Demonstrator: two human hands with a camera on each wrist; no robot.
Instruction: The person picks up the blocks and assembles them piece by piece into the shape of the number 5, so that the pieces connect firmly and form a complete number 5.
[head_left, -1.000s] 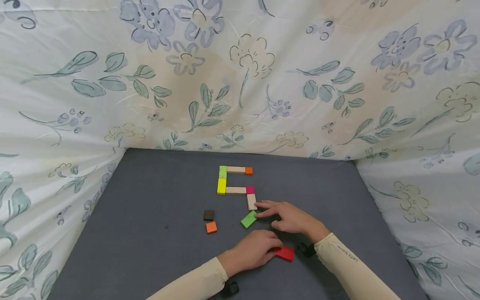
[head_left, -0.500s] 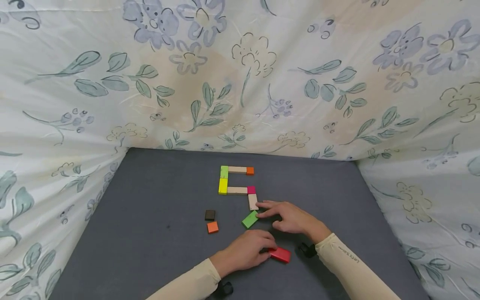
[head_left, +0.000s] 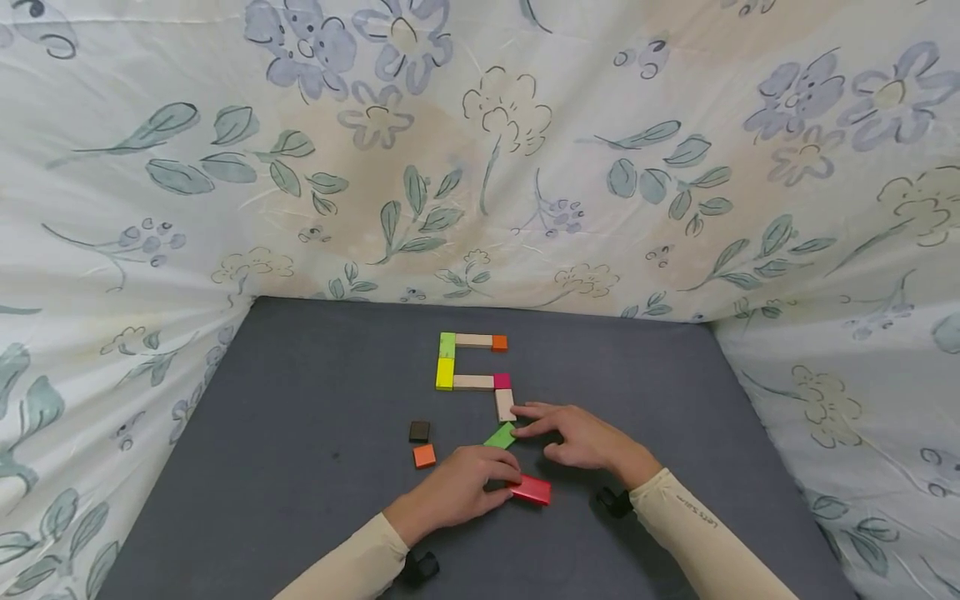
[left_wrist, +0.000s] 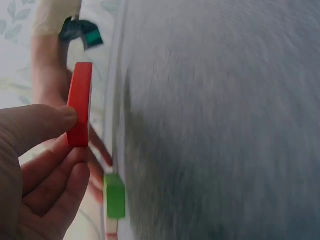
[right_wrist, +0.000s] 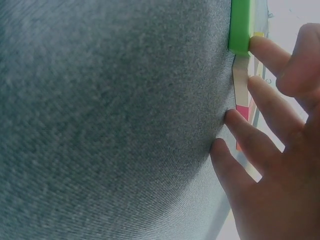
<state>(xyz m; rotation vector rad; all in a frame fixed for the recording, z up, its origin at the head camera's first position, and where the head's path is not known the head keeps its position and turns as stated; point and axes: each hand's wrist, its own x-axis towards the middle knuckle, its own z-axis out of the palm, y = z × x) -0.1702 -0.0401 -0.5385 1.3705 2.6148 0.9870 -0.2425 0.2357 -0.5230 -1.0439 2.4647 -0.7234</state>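
My left hand (head_left: 467,493) pinches a red block (head_left: 532,490) by its left end; the left wrist view has the thumb against the red block (left_wrist: 80,105), lifted off the cloth. Just beyond lies a green block (head_left: 501,436), set at a slant and partly hidden by the left hand in the head view. With fingers spread, my right hand (head_left: 585,435) touches the green block (right_wrist: 240,27) with its index finger and the pale wooden block (head_left: 506,406) with another finger. That pale block adjoins a magenta block (head_left: 502,381).
From the magenta block, a line of pale, yellow (head_left: 445,374), lime (head_left: 447,345) and orange (head_left: 499,343) blocks bends around farther back. A dark brown block (head_left: 419,431) and another orange block (head_left: 424,456) lie to the left. Flowered cloth (head_left: 480,167) surrounds the grey surface (head_left: 315,383).
The left hand has carried the red block leftward and slightly away from me, close to the green block, part of which it now covers. My right hand has stayed in place.
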